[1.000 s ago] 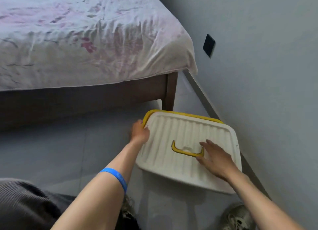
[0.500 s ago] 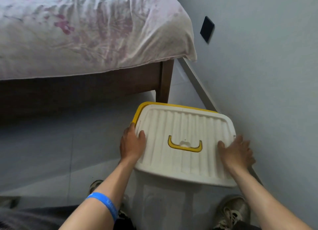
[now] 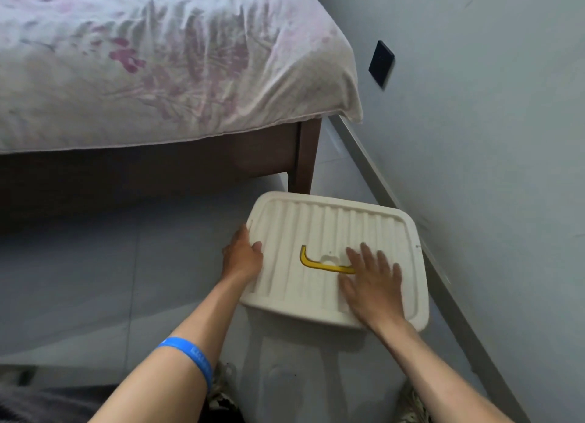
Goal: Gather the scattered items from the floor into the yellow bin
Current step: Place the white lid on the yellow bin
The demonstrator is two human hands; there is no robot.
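Single head-worn wide-angle view, looking forward and steeply down, close over both forearms and a ribbed white lid (image 3: 335, 258), bed (image 3: 158, 58) beyond, wall (image 3: 490, 137) at right

Pretty dim overall, soft bluish daylight with no harsh glare anywhere. The brightest thing is the ribbed cream plastic lid with a yellow handle (image 3: 335, 232), evenly lit. Left of the lid, under the dark wooden bed frame (image 3: 152, 169), it goes deep into shadow. Wide-angle lens bends the grey skirting strip (image 3: 395, 201) right of the lid. Forearms below the lid look soft.
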